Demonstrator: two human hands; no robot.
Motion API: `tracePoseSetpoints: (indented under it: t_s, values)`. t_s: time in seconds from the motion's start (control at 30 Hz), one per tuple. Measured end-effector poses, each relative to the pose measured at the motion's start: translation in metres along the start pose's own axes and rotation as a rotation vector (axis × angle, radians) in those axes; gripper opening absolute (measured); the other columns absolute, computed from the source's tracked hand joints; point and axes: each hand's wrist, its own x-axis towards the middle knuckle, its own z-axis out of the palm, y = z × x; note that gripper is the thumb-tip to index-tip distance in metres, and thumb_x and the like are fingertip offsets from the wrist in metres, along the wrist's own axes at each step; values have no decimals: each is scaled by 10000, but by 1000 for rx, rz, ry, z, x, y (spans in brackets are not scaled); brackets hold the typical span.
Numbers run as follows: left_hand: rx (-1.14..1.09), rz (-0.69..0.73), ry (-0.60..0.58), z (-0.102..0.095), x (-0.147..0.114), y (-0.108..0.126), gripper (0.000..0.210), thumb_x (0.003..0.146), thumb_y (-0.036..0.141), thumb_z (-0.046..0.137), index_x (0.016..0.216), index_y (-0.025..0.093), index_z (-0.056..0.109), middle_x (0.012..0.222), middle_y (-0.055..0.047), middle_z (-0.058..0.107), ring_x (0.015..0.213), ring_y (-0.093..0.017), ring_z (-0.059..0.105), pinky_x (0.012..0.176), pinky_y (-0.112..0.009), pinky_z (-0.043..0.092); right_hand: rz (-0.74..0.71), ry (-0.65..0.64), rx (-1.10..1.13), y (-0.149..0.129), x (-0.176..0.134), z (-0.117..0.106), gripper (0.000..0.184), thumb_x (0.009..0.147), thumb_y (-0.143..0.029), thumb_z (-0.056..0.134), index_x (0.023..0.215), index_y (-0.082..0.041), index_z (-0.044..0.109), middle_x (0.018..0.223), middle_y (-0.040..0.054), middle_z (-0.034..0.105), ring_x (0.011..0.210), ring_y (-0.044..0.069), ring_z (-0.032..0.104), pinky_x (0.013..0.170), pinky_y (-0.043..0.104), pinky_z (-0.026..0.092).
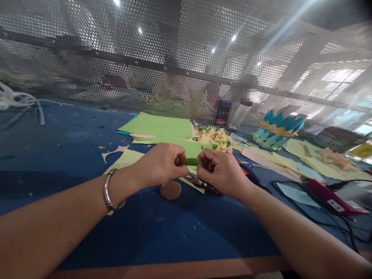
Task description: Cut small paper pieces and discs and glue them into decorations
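Observation:
Between my two hands a small piece of green paper [192, 161] is stretched, curved along its lower edge. My left hand [167, 161], with a silver bangle at the wrist, pinches its left end. Its right end is pinched by my right hand [219, 168]. Just below the fingers lies a pair of scissors [194, 180], partly hidden by my right hand. A round brown disc [171, 190] rests on the blue table under my left hand. Sheets of green paper [162, 124] are stacked behind the hands.
A heap of curled paper pieces [213, 136] lies behind my right hand. Farther right stand a teal zigzag paper crown [279, 130] and a magenta power strip [334, 197] with black cables. Cut scraps [116, 151] lie left. A perforated metal screen [145, 50] closes the back.

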Motion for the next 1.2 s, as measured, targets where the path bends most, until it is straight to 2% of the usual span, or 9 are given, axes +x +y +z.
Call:
tracePoseSetpoints:
  t_s: [0.1, 0.27, 0.43, 0.67, 0.77, 0.87, 1.0, 1.1, 1.2]
  values:
    - [0, 6, -16, -2, 0, -5, 37, 757, 232, 616, 751, 196, 616, 654, 21, 604, 597, -140, 524, 559, -281, 351, 13, 0, -3, 2, 1, -1, 91, 772, -169, 603, 730, -198, 529, 579, -65, 502, 515, 84, 458, 533, 235, 333]
    - [-301, 144, 71, 7, 0, 1, 245, 850, 269, 652, 1073, 201, 577, 1011, -32, 685, 860, -162, 636, 703, -273, 472, 25, -37, -9, 2, 2, -1, 86, 763, -179, 601, 718, -197, 531, 581, -60, 510, 518, 88, 457, 522, 238, 321]
    - [-363, 113, -5, 13, 1, 2, 214, 895, 244, 615, 1103, 194, 596, 858, -1, 689, 777, -151, 634, 692, -273, 464, -1, -76, -24, 0, 1, 0, 161, 735, -177, 614, 660, -206, 474, 578, -60, 497, 515, 85, 438, 508, 239, 303]
    - [-396, 88, -133, 4, 8, -14, 191, 848, 231, 658, 1023, 173, 709, 920, -42, 752, 826, -172, 688, 729, -279, 490, 18, -104, 15, 4, 2, -3, 81, 751, -153, 614, 697, -193, 570, 559, -65, 512, 499, 82, 453, 500, 227, 325]
    - [-497, -5, -55, 5, 10, -15, 122, 814, 245, 719, 905, 164, 728, 807, -22, 726, 734, -145, 652, 700, -271, 480, 27, -25, -12, 8, 3, -7, 68, 757, -143, 615, 719, -192, 588, 566, -63, 521, 500, 85, 454, 503, 227, 334]
    - [-778, -198, 62, 9, 10, -10, 164, 775, 274, 794, 812, 162, 681, 723, -3, 686, 647, -121, 618, 642, -255, 479, -44, 64, -58, 10, 3, -8, 66, 785, -136, 614, 759, -192, 588, 635, -45, 560, 546, 91, 487, 551, 231, 373]
    - [-1050, -417, 56, 12, 10, -4, 176, 812, 253, 781, 783, 180, 624, 749, -2, 709, 718, -122, 683, 724, -253, 534, -204, 72, -158, 6, 0, -5, 44, 875, -165, 601, 905, -186, 624, 829, 7, 642, 624, 105, 552, 627, 253, 412]
    - [-1137, -447, 57, 13, 10, -3, 174, 834, 244, 765, 771, 190, 612, 799, -5, 726, 747, -119, 694, 776, -257, 553, -268, 30, -206, 4, -1, -2, 120, 943, -202, 580, 1050, -189, 633, 974, 42, 674, 655, 108, 583, 639, 260, 427]
    - [-1195, -432, 55, 15, 9, -2, 170, 846, 232, 755, 770, 194, 608, 850, -13, 743, 781, -122, 702, 823, -273, 570, -310, 24, -237, 5, -1, -3, 124, 991, -224, 548, 1069, -182, 634, 1007, 57, 680, 661, 112, 590, 643, 269, 442]
